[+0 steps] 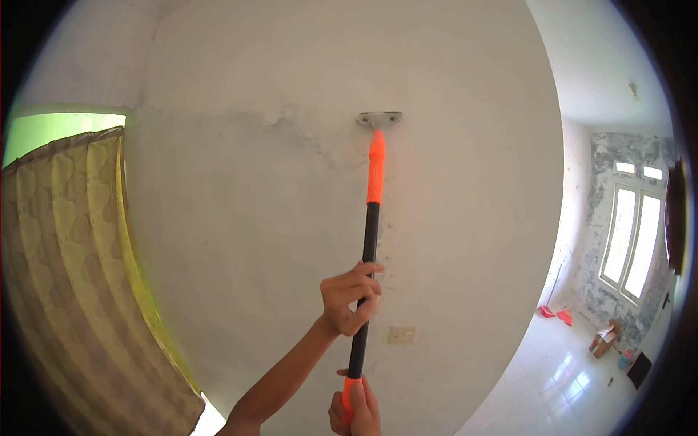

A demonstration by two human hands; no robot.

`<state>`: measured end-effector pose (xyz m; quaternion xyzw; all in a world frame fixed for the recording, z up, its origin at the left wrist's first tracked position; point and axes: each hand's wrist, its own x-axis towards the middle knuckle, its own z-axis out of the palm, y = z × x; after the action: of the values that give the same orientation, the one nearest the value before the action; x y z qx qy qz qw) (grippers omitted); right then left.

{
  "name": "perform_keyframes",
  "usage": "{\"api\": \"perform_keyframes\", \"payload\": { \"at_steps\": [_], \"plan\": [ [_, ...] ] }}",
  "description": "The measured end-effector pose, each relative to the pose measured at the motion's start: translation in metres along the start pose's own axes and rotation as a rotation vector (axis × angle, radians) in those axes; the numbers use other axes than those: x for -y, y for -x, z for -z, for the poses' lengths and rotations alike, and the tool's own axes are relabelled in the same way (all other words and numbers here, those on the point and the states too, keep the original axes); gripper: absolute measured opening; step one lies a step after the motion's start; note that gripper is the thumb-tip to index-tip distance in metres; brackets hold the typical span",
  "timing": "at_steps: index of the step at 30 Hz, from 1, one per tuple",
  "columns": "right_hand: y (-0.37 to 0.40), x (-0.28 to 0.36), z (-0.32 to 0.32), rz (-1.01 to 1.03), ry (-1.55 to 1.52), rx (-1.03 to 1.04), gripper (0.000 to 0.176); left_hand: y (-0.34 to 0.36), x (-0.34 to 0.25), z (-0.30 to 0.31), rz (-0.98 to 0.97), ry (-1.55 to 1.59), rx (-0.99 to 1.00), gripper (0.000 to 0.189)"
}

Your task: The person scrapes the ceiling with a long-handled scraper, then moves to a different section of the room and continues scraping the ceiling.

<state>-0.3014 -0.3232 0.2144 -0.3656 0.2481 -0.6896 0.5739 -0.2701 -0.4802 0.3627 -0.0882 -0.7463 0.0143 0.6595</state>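
Note:
A long-handled scraper [374, 174] stands nearly upright in front of the wall, with orange sections, a black shaft and a flat metal head [379, 119]. The head appears to lie against the wall, right of a rough, stained patch. My left hand [352, 298] is closed around the black shaft about midway up, its fingers curled over it. Lower down, at the bottom edge of the view, my right hand [355, 408] grips the orange end of the handle. Part of that grip is hidden by the fingers.
The pale wall [254, 218] has a grey, peeling band [283, 127]. A light switch [403, 334] sits right of the shaft. At left hangs a patterned curtain [65, 276]. Right, beyond the wall's edge, are a window [631, 232], a red dustpan [547, 312] and a cardboard box [605, 340].

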Motion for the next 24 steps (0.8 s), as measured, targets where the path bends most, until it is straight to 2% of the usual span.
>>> {"api": "perform_keyframes", "payload": {
  "at_steps": [4, 7, 12, 16, 19, 22, 24],
  "plan": [
    [-0.001, -0.003, 0.002, 0.020, 0.024, -0.004, 0.033, -0.001, 0.002, -0.004, 0.004, 0.009, -0.032, 0.015],
    [0.026, 0.027, -0.008, -0.027, 0.065, 0.008, 0.032, -0.001, -0.003, -0.003, -0.013, 0.018, -0.035, 0.014],
    [0.007, 0.010, 0.004, -0.013, 0.071, -0.002, 0.032, -0.006, 0.007, -0.008, -0.026, 0.019, -0.055, 0.014],
    [0.029, 0.035, -0.010, -0.053, 0.073, 0.022, 0.032, -0.002, -0.005, -0.007, -0.059, 0.033, -0.062, 0.013],
    [-0.005, 0.008, 0.008, 0.026, 0.085, 0.020, 0.032, -0.006, 0.011, -0.008, -0.039, -0.009, -0.036, 0.012],
    [0.000, 0.012, 0.002, 0.036, 0.025, 0.030, 0.032, -0.009, 0.007, -0.006, -0.055, -0.018, -0.036, 0.012],
    [0.014, 0.032, -0.007, -0.041, 0.034, 0.024, 0.032, -0.010, 0.002, -0.007, -0.041, -0.007, -0.034, 0.012]
  ]
}}
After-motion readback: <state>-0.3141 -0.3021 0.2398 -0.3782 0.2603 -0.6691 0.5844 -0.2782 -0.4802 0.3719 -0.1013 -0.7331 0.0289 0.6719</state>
